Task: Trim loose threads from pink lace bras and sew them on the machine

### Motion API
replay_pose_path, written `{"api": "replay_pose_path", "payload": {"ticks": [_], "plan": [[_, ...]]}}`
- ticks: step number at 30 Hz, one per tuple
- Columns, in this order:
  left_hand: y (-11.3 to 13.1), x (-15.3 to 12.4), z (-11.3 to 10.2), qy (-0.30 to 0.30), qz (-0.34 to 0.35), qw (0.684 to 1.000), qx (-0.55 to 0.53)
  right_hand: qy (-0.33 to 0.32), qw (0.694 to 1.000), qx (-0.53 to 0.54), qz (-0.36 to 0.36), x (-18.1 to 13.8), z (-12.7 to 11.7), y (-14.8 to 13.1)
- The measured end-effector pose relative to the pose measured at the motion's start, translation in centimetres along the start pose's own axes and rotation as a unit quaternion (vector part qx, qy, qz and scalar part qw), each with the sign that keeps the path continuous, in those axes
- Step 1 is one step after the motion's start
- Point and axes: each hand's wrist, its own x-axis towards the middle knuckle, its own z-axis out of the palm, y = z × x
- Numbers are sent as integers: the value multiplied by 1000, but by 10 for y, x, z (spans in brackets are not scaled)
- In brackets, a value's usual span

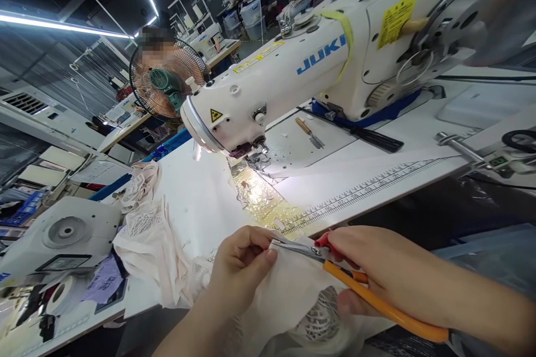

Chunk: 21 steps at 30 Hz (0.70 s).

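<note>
My left hand pinches the edge of a cream fabric piece near the table's front edge, fingers closed on the cloth. My right hand grips orange-handled thread snips, whose metal blades meet the fabric edge right beside my left fingertips. A patch of white lace shows on the fabric below the snips. Behind my hands, a white JUKI sewing machine stands on the white table, its needle area lit by a small lamp.
A heap of cream and lace fabric lies at the table's left. A ruler strip runs along the table edge. A screwdriver and a dark tool lie by the machine. A fan and a person stand behind.
</note>
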Motion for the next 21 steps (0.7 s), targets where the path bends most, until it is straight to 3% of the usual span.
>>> {"api": "replay_pose_path", "payload": {"ticks": [5,15,21], "plan": [[1,0,-1,0,-7,1000,5,-5,1000,-1,20,-1,0,1],[0,2,0,-4,-4,1000,-8,64,998,-1,-26,0,13,12],[0,0,-1,-18,-6,1000,-13,185,971,125,-89,-1,13,26]]}}
